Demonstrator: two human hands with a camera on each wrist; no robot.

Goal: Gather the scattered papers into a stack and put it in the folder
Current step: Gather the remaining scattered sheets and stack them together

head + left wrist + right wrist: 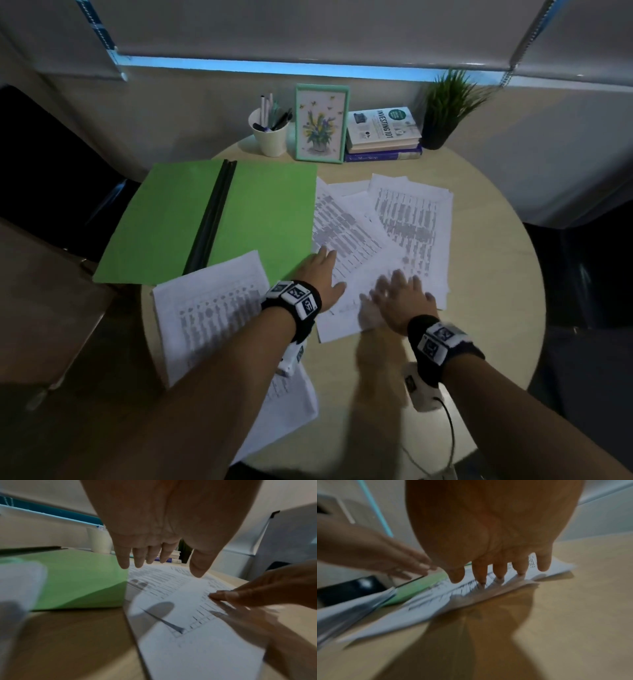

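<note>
An open green folder (239, 212) with a black spine lies at the table's left. Several printed sheets (407, 219) fan out to its right. Another sheet (209, 308) overlaps the folder's near edge, and one more (287, 407) lies under my left forearm. My left hand (322, 274) hovers flat, fingers straight, over the fanned sheets (180, 601) by the folder's corner (82, 580). My right hand (400, 294) has its fingers spread, fingertips (482, 582) pressing on the near sheet (423, 612). Neither hand holds anything.
At the back of the round table (479, 308) stand a white pen cup (270, 133), a framed flower picture (322, 123), stacked books (383, 133) and a potted plant (445, 109). Dark chairs flank the table. A cable (448, 428) trails from my right wrist.
</note>
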